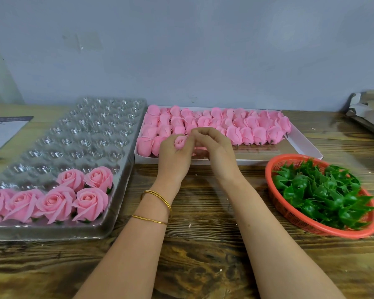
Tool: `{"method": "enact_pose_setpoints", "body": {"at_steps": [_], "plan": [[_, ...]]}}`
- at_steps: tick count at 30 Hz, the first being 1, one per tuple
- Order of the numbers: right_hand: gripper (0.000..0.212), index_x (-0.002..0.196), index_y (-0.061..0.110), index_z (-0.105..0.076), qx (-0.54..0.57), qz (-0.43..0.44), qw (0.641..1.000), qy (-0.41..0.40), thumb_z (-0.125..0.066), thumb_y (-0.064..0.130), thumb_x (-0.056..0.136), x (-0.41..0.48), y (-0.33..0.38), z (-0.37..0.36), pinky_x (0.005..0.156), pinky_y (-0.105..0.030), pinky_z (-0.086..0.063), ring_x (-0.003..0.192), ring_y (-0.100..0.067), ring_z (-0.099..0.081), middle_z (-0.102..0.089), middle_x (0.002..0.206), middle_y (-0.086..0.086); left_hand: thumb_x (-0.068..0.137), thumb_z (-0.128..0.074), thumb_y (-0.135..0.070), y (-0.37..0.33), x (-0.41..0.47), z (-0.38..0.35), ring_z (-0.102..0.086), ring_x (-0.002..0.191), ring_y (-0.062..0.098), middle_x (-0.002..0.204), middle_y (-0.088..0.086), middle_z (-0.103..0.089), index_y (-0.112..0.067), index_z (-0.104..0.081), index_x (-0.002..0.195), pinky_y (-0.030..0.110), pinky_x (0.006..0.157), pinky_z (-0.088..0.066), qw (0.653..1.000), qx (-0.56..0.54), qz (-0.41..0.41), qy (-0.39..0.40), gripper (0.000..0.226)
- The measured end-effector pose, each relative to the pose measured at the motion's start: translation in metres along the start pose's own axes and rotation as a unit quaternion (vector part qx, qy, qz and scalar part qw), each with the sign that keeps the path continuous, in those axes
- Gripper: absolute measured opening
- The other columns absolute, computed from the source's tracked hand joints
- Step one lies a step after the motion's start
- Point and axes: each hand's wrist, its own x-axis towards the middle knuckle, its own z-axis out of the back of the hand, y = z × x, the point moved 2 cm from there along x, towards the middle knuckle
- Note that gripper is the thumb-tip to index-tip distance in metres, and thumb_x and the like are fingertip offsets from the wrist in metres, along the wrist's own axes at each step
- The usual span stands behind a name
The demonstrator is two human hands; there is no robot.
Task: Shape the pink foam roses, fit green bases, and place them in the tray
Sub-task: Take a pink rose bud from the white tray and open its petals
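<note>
At a wooden table [203, 244], a person's left hand [175, 156], two gold bangles [158, 199] on its wrist, curls its fingers around a small pink rosebud [180, 143] and holds it upright above the near edge of a white box [304, 145]. The right hand [216, 152] meets it from the other side, fingers bent and narrow, the fingertips [195, 132] drawn together just beside the bud's top. Blur leaves it unclear whether they pinch a petal or only touch it. At the far left a sheet of paper [0, 134] lies at the table's edge. Beside it, a clear plastic tray [108, 126] with rows of round cups holds six finished roses [52, 203] at its near end. Four sit along the front row, the leftmost cut by the frame, and two sit behind them toward the right, with green showing beneath several. Behind the hands, the white box is packed with rows of unshaped pink buds [235, 126] lying on their sides, with short dark stems pointing toward the person along the near row. To the right, well apart from the tray, a red basket [274, 167] is heaped with green bases [317, 190]. Folded cardboard [367, 111] rests in the far right corner against the wall.
</note>
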Motion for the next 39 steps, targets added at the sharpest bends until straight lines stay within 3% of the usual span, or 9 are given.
{"method": "enact_pose_setpoints", "body": {"at_steps": [4,8,15,19,23,28,31,35,39], "plan": [[0.037,0.101,0.011,-0.063,-0.086,0.011,0.996,0.019,-0.063,0.012,0.064,-0.001,0.001,0.0,0.079,-0.032,-0.057,0.087,-0.019,-0.065,-0.068,0.094,-0.005,0.092,-0.066,-0.036,0.0,0.002,0.002,-0.069,0.068,0.019,0.068,0.006,-0.071,-0.01,-0.068,0.074,0.033,0.062,-0.056,0.994,-0.089,0.054,-0.025,0.031],[0.039,0.099,0.008,-0.058,-0.119,0.031,0.99,0.076,-0.074,-0.011,0.069,-0.003,-0.003,-0.004,0.069,-0.018,-0.05,0.074,-0.01,-0.057,-0.062,0.086,0.0,0.091,-0.069,-0.032,-0.004,0.0,0.0,-0.073,0.068,0.019,0.07,0.006,-0.074,-0.017,-0.073,0.068,0.027,0.056,-0.055,0.984,-0.165,0.074,-0.009,0.027],[0.034,0.087,0.014,-0.056,-0.129,0.05,0.987,0.081,-0.072,-0.012,0.072,-0.003,-0.003,-0.005,0.072,-0.02,-0.049,0.078,-0.015,-0.055,-0.059,0.084,-0.005,0.086,-0.072,-0.041,-0.006,-0.001,-0.001,-0.073,0.07,0.016,0.068,0.003,-0.073,-0.03,-0.076,0.061,0.028,0.063,-0.056,0.985,-0.157,0.077,0.008,0.028],[0.032,0.104,0.0,-0.064,-0.11,0.042,0.987,0.109,-0.069,-0.014,0.076,-0.003,-0.002,-0.003,0.081,-0.031,-0.051,0.084,-0.019,-0.057,-0.065,0.094,-0.018,0.087,-0.073,-0.032,-0.006,0.0,-0.001,-0.07,0.069,0.018,0.066,0.006,-0.071,-0.018,-0.074,0.062,0.029,0.063,-0.057,0.984,-0.163,0.074,0.016,0.029],[0.035,0.109,0.01,-0.065,-0.099,0.029,0.984,0.143,-0.063,-0.014,0.083,-0.005,0.001,-0.002,0.095,-0.049,-0.049,0.089,-0.02,-0.058,-0.065,0.092,-0.013,0.086,-0.074,-0.032,-0.005,0.0,0.001,-0.062,0.07,0.021,0.066,0.01,-0.062,-0.013,-0.069,0.067,0.037,0.074,-0.056,0.986,-0.149,0.065,0.026,0.027],[0.03,0.116,-0.001,-0.064,-0.092,0.013,0.984,0.149,-0.061,-0.011,0.087,-0.005,-0.002,0.0,0.103,-0.057,-0.042,0.105,-0.034,-0.062,-0.064,0.108,-0.032,0.085,-0.072,-0.035,-0.004,0.002,0.001,-0.057,0.06,0.008,0.052,-0.008,-0.054,-0.025,-0.061,0.049,0.029,0.065,-0.05,0.991,-0.114,0.045,0.049,0.04],[0.03,0.115,-0.002,-0.063,-0.089,0.008,0.984,0.155,-0.061,-0.011,0.087,-0.005,-0.002,0.0,0.103,-0.058,-0.042,0.104,-0.041,-0.06,-0.064,0.106,-0.03,0.09,-0.068,-0.034,-0.003,0.002,0.001,-0.057,0.061,0.01,0.052,-0.007,-0.053,-0.025,-0.061,0.05,0.037,0.069,-0.053,0.992,-0.109,0.032,0.057,0.042],[0.033,0.106,0.003,-0.065,-0.096,0.022,0.986,0.133,-0.066,-0.014,0.078,-0.005,0.0,-0.001,0.088,-0.045,-0.052,0.086,-0.022,-0.057,-0.064,0.095,-0.026,0.095,-0.063,-0.034,-0.007,0.0,0.0,-0.056,0.07,0.027,0.056,0.006,-0.052,-0.024,-0.055,0.047,0.06,0.086,-0.052,0.992,-0.114,0.03,0.046,0.05],[0.033,0.097,0.012,-0.06,-0.119,0.045,0.986,0.104,-0.073,-0.009,0.075,-0.005,0.001,-0.001,0.071,-0.02,-0.052,0.074,-0.011,-0.056,-0.062,0.084,-0.002,0.096,-0.06,-0.039,-0.01,-0.002,-0.001,-0.062,0.089,0.051,0.085,0.04,-0.057,-0.02,-0.058,0.054,0.063,0.09,-0.052,0.992,-0.117,0.042,0.028,0.046]]}}
